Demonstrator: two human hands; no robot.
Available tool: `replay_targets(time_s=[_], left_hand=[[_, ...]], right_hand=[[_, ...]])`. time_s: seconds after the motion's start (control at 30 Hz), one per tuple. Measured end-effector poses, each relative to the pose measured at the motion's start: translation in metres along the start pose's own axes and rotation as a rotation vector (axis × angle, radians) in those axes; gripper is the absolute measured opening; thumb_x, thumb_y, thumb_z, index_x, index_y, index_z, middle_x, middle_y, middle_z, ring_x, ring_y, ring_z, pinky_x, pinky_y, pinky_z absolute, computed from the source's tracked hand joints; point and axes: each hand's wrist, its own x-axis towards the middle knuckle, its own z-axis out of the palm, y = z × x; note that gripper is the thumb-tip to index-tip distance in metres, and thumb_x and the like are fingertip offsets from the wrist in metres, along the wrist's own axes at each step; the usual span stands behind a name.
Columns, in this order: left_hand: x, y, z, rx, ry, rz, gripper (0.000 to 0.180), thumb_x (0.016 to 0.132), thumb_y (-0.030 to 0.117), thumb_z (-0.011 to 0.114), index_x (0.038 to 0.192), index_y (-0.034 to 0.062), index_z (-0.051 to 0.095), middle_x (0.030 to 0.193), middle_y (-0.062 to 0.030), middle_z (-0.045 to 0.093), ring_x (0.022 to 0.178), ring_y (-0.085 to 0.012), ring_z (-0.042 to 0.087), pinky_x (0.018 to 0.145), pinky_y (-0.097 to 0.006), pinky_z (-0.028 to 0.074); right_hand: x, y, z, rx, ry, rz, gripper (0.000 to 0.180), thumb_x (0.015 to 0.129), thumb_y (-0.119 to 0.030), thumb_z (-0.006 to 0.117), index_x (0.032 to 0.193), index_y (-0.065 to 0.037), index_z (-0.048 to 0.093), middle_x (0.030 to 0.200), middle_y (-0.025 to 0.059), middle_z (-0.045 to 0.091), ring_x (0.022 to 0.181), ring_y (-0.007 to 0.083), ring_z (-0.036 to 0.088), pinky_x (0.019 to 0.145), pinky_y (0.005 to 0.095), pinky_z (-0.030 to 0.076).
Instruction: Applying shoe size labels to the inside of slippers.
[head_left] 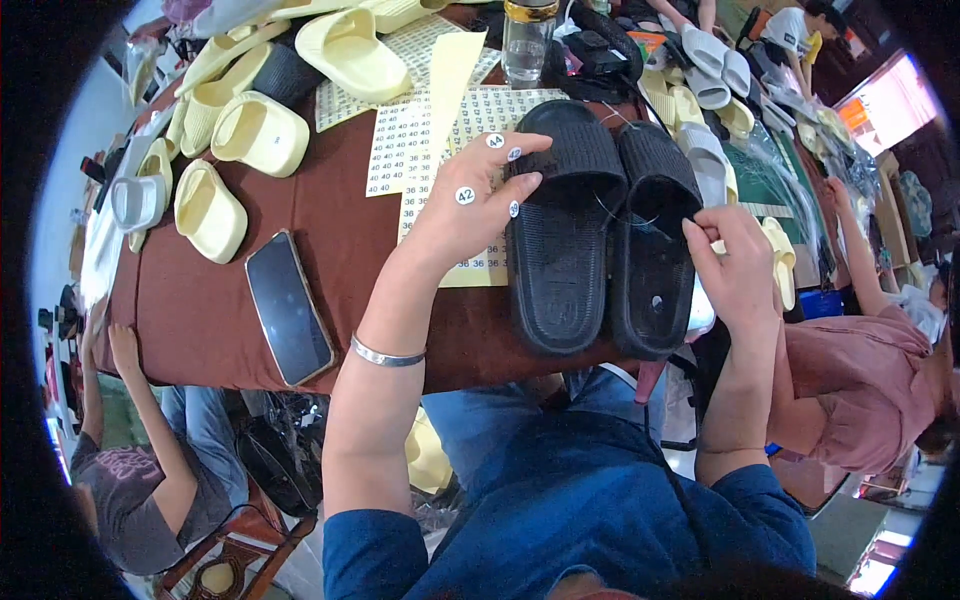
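A pair of black slides lies side by side before me, the left slide [560, 270] and the right slide [655, 280], both with ribbed straps. Thin clear thread [632, 221] loops across them. My left hand [470, 200] grips the outer side of the left slide's strap, forefinger above and thumb below. Small round white stickers [465, 196] dot its back and fingers. At the right slide's outer edge, my right hand [738, 262] is closed with curled fingers; what it pinches is not clear. A small pale sticker [657, 302] shows on the right slide's insole.
Printed sticker sheets [395, 150] lie beneath and beyond my left hand. A phone [289, 308] rests on the brown tablecloth [190, 320]. Pale yellow slides [262, 135] pile up at the left, and a glass jar [527, 45] stands behind. Other people sit on both sides.
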Motion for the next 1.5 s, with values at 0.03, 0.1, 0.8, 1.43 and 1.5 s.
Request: replay_targets(time_s=[0.03, 0.1, 0.8, 1.43, 1.5], left_hand=[[0.000, 0.002, 0.002, -0.051, -0.003, 0.029, 0.034, 0.093, 0.011, 0.067, 0.127, 0.0133, 0.067, 0.118, -0.0139, 0.065, 0.103, -0.0304, 0.065, 0.090, -0.038, 0.051], [0.000, -0.004, 0.001, 0.019, 0.008, 0.139, 0.035, 0.093, 0.007, 0.066, 0.127, 0.0132, 0.067, 0.122, -0.0137, 0.063, 0.107, -0.0302, 0.064, 0.092, -0.038, 0.051], [-0.005, -0.008, 0.009, 0.354, 0.030, 0.402, 0.038, 0.080, -0.005, 0.065, 0.117, 0.0039, 0.066, 0.126, -0.0175, 0.061, 0.114, -0.0397, 0.058, 0.098, -0.045, 0.049], [-0.001, -0.006, 0.012, 0.307, 0.015, 0.340, 0.037, 0.091, 0.005, 0.063, 0.128, 0.0105, 0.065, 0.129, -0.0148, 0.062, 0.119, -0.0333, 0.060, 0.101, -0.039, 0.047], [-0.001, -0.006, 0.011, 0.305, 0.011, 0.329, 0.037, 0.091, 0.005, 0.064, 0.128, 0.0102, 0.065, 0.129, -0.0149, 0.062, 0.119, -0.0332, 0.060, 0.101, -0.038, 0.047]], right_hand=[[0.006, -0.003, 0.002, 0.026, 0.028, -0.081, 0.012, 0.085, -0.010, 0.074, 0.088, -0.004, 0.064, 0.081, 0.0106, 0.064, 0.074, 0.0290, 0.064, 0.067, 0.0396, 0.051], [0.022, -0.017, 0.004, 0.052, 0.049, -0.221, 0.011, 0.083, -0.007, 0.073, 0.090, -0.003, 0.067, 0.082, 0.0113, 0.064, 0.077, 0.0322, 0.063, 0.068, 0.0402, 0.051], [0.092, -0.074, 0.048, 0.126, -0.020, -0.671, 0.007, 0.083, -0.012, 0.066, 0.084, -0.005, 0.065, 0.095, 0.0094, 0.063, 0.098, 0.0292, 0.060, 0.087, 0.0419, 0.049], [-0.049, -0.009, -0.026, 0.090, -0.257, -0.234, 0.005, 0.085, -0.005, 0.067, 0.089, -0.003, 0.065, 0.137, 0.0172, 0.056, 0.133, 0.0404, 0.046, 0.108, 0.0482, 0.039], [-0.050, -0.012, -0.023, 0.100, -0.253, -0.235, 0.005, 0.085, -0.005, 0.067, 0.089, -0.003, 0.065, 0.137, 0.0173, 0.056, 0.134, 0.0404, 0.045, 0.108, 0.0485, 0.039]])
